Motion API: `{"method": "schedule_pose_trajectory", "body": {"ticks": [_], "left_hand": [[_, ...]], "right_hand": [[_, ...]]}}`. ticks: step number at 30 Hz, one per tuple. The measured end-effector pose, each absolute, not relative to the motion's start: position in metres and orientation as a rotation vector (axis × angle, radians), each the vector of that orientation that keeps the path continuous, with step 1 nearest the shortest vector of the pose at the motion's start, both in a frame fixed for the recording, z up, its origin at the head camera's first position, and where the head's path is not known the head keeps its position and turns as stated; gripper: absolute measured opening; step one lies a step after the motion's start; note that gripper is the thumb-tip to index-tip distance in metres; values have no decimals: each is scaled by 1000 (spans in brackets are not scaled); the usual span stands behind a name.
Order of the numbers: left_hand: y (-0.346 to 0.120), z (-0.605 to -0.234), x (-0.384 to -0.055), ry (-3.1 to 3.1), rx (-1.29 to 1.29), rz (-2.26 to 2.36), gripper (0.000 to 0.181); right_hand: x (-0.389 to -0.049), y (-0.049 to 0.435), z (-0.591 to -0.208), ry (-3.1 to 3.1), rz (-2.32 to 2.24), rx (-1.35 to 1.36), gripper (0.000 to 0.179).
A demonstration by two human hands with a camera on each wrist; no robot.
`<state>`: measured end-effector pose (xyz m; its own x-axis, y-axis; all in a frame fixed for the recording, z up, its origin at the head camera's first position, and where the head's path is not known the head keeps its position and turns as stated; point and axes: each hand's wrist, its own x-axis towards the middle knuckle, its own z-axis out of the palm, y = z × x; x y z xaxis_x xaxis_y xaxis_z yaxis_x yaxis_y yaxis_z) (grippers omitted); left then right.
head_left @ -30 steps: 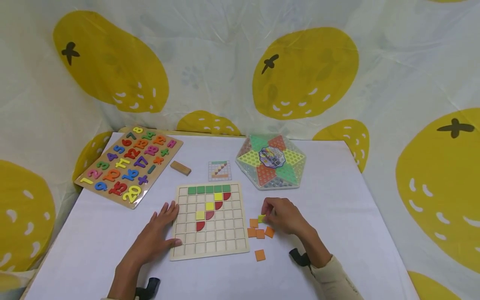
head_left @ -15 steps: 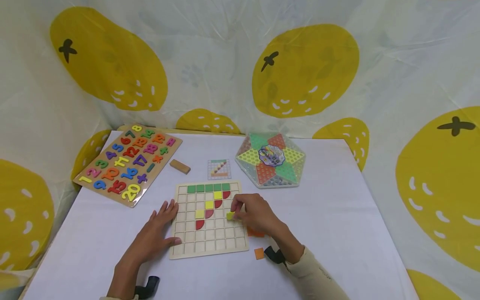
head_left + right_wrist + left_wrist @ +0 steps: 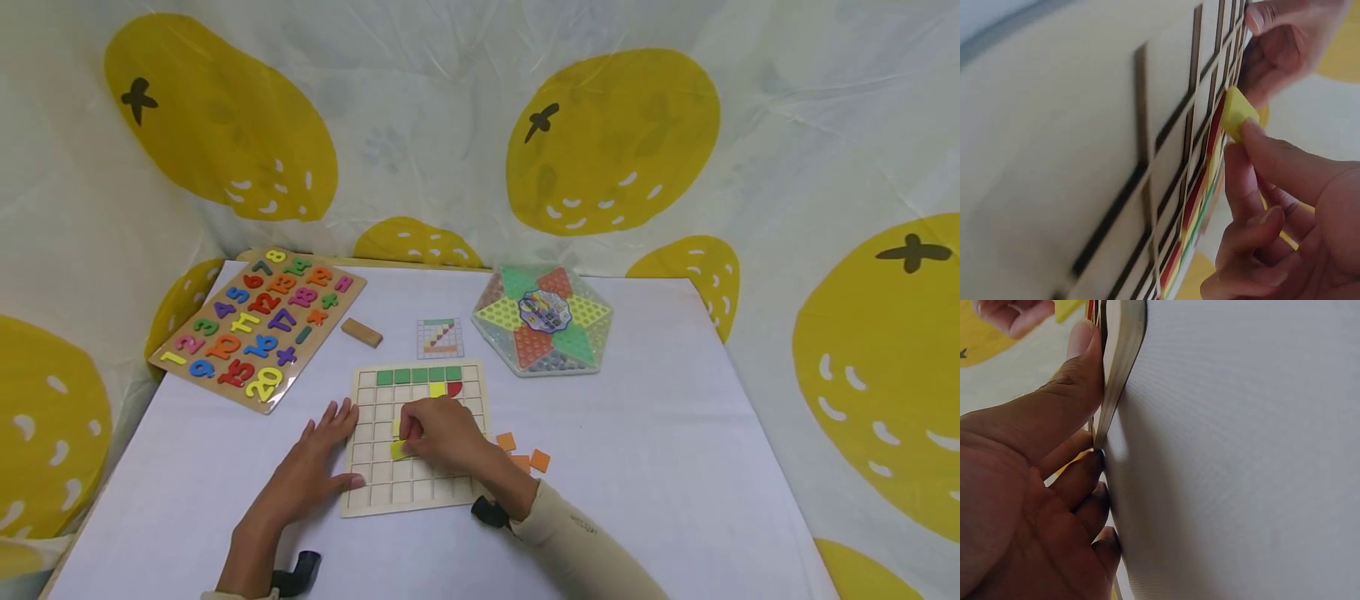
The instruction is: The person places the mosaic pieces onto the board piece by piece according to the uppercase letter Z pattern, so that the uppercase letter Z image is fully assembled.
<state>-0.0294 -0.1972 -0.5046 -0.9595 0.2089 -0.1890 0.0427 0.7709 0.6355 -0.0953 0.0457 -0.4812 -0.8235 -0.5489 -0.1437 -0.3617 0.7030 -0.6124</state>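
Note:
Between thumb and fingers, my right hand (image 3: 447, 435) pinches a yellow square tile (image 3: 1237, 119). The tile is tilted, low over the wooden grid board (image 3: 420, 496), left of its middle. Along the board's left edge rests my left hand (image 3: 311, 461), fingers spread, its thumb (image 3: 1079, 369) touching the rim. Green square tiles (image 3: 402, 377) fill part of the board's top row. A yellow tile (image 3: 437, 389) and a red quarter-circle tile (image 3: 454, 388) sit below them; my right hand hides most of the diagonal. Orange square tiles (image 3: 540, 460) lie right of the board, partly covered by the forearm.
Behind the board lies a small pattern card (image 3: 440, 339), with a wooden block (image 3: 362, 332) to its left. A colourful number board (image 3: 247, 342) occupies the back left of the white table (image 3: 675, 467). A hexagonal board game (image 3: 543, 321) lies at the back.
Carrying the yellow tile, my right hand has travelled left from the orange tiles across the board to its lower left part. My left hand has stayed at the board's edge.

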Motion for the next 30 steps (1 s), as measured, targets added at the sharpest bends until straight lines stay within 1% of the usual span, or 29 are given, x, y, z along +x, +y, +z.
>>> {"method": "schedule_pose_trajectory", "body": {"ticks": [5,12,18,23,30], "left_hand": [[-198,-506,-31,2719,210,968,109],[-199,-507,-32,2712,200,962,110],[-199,-509,-31,2712,192,965,110],[-198,-510,-31,2732,209,959,109],[-199,-510,-30,2752,226,962,110]], "right_hand": [[-96,31,-482,2627,-807,-716,23],[-94,16,-482,2644,-706,-646,22],[-90,10,-482,2629,-626,-650,20],[-89,21,-483,2619,-707,-687,21],[-94,59,-481,2586,-852,-627,20]]}}
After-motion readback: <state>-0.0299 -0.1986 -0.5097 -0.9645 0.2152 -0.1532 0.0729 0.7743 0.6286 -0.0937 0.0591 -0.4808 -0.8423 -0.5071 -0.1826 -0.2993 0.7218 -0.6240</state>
